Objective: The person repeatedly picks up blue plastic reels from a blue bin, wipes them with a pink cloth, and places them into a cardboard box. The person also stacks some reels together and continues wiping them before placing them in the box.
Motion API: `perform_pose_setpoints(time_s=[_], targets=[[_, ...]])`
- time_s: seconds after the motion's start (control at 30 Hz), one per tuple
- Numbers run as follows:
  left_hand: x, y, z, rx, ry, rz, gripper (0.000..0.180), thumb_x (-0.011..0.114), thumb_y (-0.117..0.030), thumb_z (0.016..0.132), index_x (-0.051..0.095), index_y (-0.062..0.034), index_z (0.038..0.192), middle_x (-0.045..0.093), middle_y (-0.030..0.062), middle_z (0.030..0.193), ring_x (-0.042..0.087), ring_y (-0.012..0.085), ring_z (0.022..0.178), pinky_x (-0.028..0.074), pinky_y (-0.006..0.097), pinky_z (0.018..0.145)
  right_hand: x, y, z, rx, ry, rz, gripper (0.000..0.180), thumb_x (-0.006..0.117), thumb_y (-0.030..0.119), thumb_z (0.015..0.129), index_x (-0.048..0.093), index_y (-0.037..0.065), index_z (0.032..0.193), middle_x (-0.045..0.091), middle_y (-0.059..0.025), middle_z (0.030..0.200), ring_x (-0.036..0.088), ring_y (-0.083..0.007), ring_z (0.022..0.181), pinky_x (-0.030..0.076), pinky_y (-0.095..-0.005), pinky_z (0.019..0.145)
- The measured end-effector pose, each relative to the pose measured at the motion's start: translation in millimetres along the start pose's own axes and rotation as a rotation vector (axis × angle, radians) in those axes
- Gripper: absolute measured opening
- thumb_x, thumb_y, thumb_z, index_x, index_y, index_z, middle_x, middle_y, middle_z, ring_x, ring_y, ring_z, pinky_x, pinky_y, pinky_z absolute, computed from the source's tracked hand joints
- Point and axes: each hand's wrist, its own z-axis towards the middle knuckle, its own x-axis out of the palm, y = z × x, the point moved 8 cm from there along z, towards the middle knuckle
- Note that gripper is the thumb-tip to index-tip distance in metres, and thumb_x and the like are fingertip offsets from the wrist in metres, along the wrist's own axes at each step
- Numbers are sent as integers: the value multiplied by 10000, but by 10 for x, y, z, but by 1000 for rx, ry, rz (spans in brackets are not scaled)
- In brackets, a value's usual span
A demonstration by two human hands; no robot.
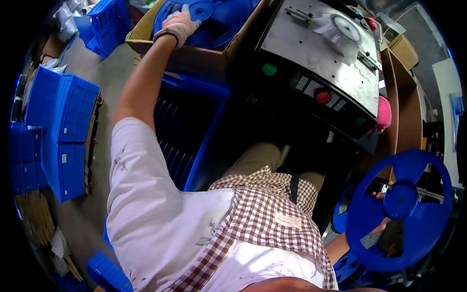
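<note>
Right hand [381,225] grips a blue spoked reel [401,199] from behind, face toward camera, long axis near-upright; left hand's [178,27] hold unclear.

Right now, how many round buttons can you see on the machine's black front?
3: a green button at the left, a red button in the middle and a second green button at the right. Others may be hidden in shadow.

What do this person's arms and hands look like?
The left hand wears a pale knitted glove with a dark band at the wrist; the short sleeve is white with dark prints. The right hand, partly hidden, shows bare fingers.
</note>
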Motion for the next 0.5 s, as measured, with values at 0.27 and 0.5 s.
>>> perform_pose_setpoints(time_s=[0.27, 0.5], targets=[[-237, 178, 118, -74, -19, 27, 741, 664, -430, 802, 359, -104, 1393, 570, 219, 1218, 533, 389, 1156, 428, 465, 972, 200, 50, -16, -103, -125, -74, 669, 595, 465, 829, 437, -53, 1222, 513, -185, 1070, 504, -273, 1036, 403, -413, 976], [-1806, -487, -1330, 392, -494, -639, 665, 672, -302, 832, 369, -97, 1386, 622, 191, 1128, 563, 360, 1129, 489, 447, 905, 835, -500, 56, 220, -33, 351, 700, 512, 487, 821, 448, -80, 1228, 520, -228, 1070, 497, -296, 953, 406, -417, 875]])
